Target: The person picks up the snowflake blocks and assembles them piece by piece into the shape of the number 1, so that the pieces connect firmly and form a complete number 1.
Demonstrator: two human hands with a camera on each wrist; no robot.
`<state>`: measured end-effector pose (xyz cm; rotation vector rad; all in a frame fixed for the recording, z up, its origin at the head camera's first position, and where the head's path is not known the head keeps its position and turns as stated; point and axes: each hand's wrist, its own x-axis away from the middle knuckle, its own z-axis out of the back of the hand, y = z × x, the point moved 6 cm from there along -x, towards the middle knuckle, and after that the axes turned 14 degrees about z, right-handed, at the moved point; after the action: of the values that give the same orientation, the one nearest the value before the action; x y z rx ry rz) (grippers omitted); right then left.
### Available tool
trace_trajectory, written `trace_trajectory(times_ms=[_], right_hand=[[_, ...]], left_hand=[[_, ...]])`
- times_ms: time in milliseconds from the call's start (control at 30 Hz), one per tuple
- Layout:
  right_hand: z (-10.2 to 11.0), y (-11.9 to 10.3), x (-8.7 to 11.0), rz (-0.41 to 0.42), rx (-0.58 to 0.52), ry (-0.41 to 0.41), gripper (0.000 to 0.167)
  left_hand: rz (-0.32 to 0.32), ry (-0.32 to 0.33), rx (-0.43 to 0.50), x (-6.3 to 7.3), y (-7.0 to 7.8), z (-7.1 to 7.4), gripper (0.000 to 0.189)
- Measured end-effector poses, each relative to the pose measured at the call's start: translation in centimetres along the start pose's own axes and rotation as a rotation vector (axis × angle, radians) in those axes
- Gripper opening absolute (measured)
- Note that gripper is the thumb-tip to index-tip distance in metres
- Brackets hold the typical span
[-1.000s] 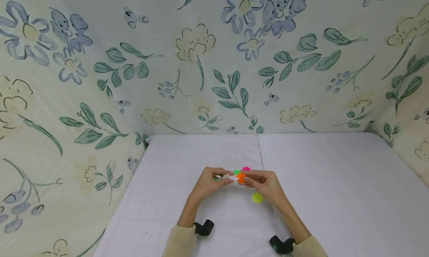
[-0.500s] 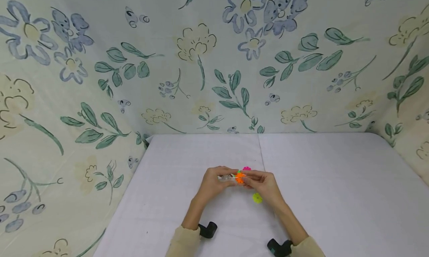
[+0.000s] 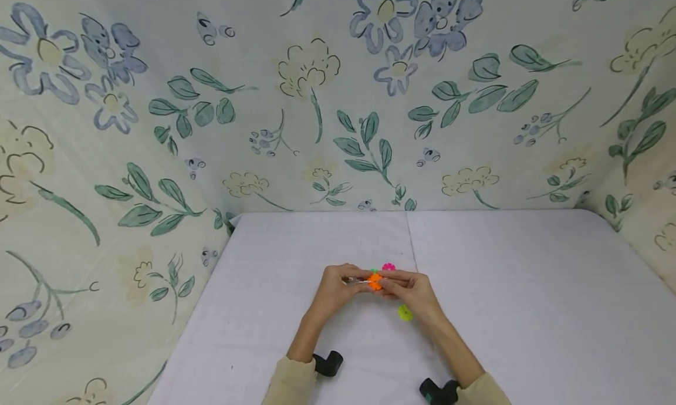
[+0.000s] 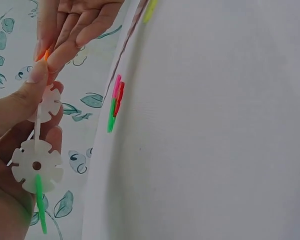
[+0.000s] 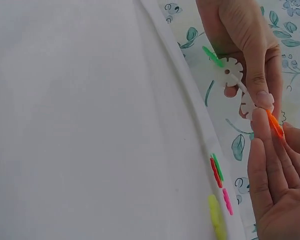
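Observation:
My left hand (image 3: 338, 284) grips a chain of notched plastic discs between thumb and fingers. In the left wrist view a white disc (image 4: 37, 165) shows face-on, with a green disc (image 4: 41, 205) slotted edge-on at its lower end and another white disc (image 4: 51, 104) near the fingertips. An orange notched disc (image 3: 375, 282) is pinched by the thumb and fingers of my right hand (image 3: 414, 290), right at the chain's far end. Both hands' fingertips meet around this joint, partly hiding it.
On the white-covered table (image 3: 528, 299) lie a pink disc (image 3: 389, 267) just beyond the hands and a yellow disc (image 3: 405, 312) below the right hand. The right wrist view also shows a red disc (image 5: 216, 172) and a green disc (image 5: 218, 167) overlapping. A floral cloth (image 3: 317, 100) hangs behind.
The orange disc and right fingertips have shifted slightly left, toward the left hand. My left hand has moved a little right, its fingers now covering more of the white discs.

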<state>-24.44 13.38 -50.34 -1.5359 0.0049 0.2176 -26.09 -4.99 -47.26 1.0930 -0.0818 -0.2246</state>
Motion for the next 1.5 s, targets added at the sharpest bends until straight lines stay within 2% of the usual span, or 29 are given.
trace_trajectory(times_ms=[100,200,400,667,1067,1233,1500], right_hand=[[0.7,0.2,-0.1,-0.019,0.013,0.013,0.041],[2.1,0.1,-0.2,-0.023,0.058,0.061,0.041],[4.7,0.4,-0.7,-0.058,0.214,0.16,0.038],[4.5,1.0,-2.0,-0.077,0.287,0.08,0.038],[3.4,1.7,-4.1,-0.001,0.421,-0.013,0.037],[3.2,2.0,-4.4,0.01,0.475,-0.016,0.031],[3.0,1.6,-3.8,-0.01,0.546,0.001,0.026]], left_hand=[[0.01,0.007,0.0,-0.1,-0.2,0.1,0.029],[0.039,0.014,-0.001,-0.1,-0.4,0.3,0.027],[0.081,0.02,0.017,-0.2,-0.9,0.9,0.026],[0.104,0.018,0.009,-0.3,-1.2,1.1,0.026],[0.11,0.007,0.0,-0.3,-1.3,1.1,0.026],[0.112,-0.002,0.009,-0.4,-1.6,1.2,0.027],[0.11,-0.002,0.006,-0.3,-1.5,1.2,0.027]])
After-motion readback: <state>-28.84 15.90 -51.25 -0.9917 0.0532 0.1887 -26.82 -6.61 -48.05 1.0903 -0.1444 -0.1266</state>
